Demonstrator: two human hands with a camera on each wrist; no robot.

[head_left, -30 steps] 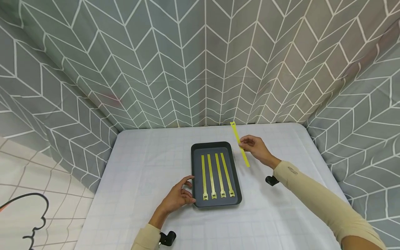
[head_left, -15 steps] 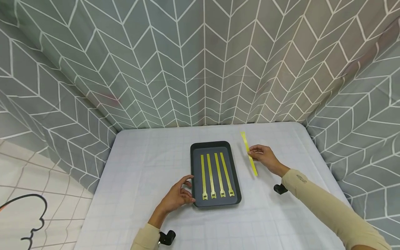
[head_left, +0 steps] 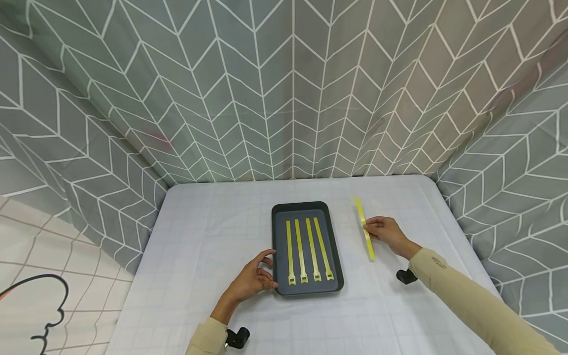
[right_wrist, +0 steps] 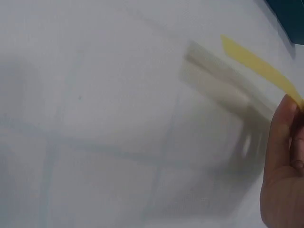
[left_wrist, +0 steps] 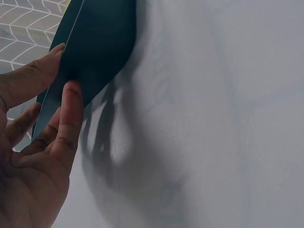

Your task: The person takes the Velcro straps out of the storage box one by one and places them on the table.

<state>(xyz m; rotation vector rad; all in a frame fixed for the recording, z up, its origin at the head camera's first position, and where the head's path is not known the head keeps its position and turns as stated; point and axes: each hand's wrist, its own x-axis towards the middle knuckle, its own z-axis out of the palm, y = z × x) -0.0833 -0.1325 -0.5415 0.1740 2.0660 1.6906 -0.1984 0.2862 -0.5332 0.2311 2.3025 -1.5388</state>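
In the head view my right hand (head_left: 387, 232) pinches a yellow strap-type cable tie (head_left: 369, 242) near its middle, over the cloth right of the tray. The tie slants, its far end blurred; in the right wrist view one end of the cable tie (right_wrist: 256, 64) sticks out past the fingers above its shadow. My left hand (head_left: 249, 281) touches the left side of a dark grey tray (head_left: 339, 266) with thumb and fingers spread along the rim. Several yellow cable ties (head_left: 312, 251) lie side by side in the tray, slotted heads toward me. The left wrist view shows fingertips against the tray's outer wall (left_wrist: 102, 42).
A white cloth (head_left: 213, 227) covers the table under the tray. Grey curtains with white zigzag lines (head_left: 293, 98) hang behind the table and at both sides. Pale tiles (head_left: 88, 296) show at the lower left.
My right hand has moved right and toward me, away from the tray, carrying the cable tie. The left hand and tray have stayed in place.
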